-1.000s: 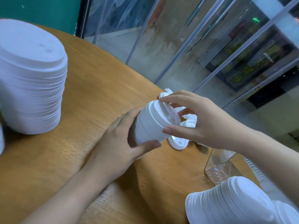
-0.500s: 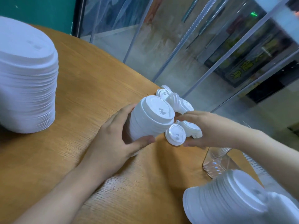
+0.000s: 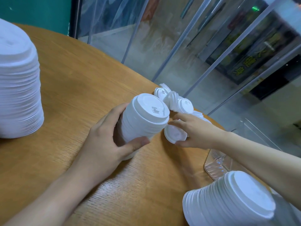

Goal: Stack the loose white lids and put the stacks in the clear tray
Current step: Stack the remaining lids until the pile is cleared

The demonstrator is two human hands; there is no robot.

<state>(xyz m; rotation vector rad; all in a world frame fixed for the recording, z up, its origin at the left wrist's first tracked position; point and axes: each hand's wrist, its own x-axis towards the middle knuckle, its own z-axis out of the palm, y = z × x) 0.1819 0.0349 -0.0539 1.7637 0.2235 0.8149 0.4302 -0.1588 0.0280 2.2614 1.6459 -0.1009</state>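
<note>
Left hand (image 3: 104, 144) grip wraps tilted lid stack (image 3: 143, 118), right hand (image 3: 197, 132) pinches loose lid (image 3: 175, 133)

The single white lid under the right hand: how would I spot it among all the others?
Start at the round wooden table and find the tilted stack of white plastic lids gripped by the left hand. Just right of it, the right hand pinches one white round plastic lid. Unlike its neighbours, it belongs to no stack or pile.

Right hand (image 3: 197, 134) left the stack (image 3: 143, 118) — now pinches a loose lid (image 3: 175, 133).
</note>
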